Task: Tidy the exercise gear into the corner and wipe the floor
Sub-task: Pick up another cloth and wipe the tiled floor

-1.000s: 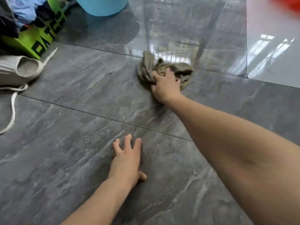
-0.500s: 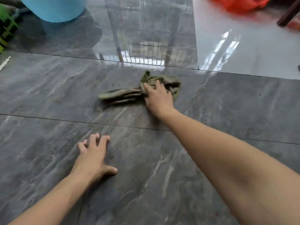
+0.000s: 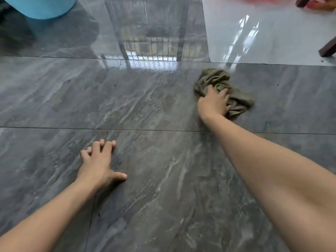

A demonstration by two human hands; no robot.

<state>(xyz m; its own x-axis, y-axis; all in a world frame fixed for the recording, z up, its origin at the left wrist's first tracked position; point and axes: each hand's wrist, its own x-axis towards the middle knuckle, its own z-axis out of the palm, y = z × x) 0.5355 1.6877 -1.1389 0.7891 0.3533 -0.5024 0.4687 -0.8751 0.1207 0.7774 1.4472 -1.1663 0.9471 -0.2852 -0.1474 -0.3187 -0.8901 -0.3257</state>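
Observation:
A crumpled olive-green rag [image 3: 215, 79] lies on the glossy dark grey tiled floor [image 3: 154, 188], right of centre. My right hand [image 3: 212, 103] presses down on the rag with fingers curled into the cloth, arm stretched out from the lower right. My left hand [image 3: 101, 164] rests flat on the floor at lower centre-left, fingers spread, holding nothing. No exercise gear shows in this view.
A light blue bucket [image 3: 40, 6] stands at the top left. A paler grey floor section [image 3: 263, 33] begins at top right, with dark wooden furniture legs [image 3: 328, 49] and something red at the top edge. A window grille reflects in the tiles.
My right hand has swept the rag to the right across the tile. The view has turned right, so the shoe and green bag at the left are out of sight. My left hand stays planted.

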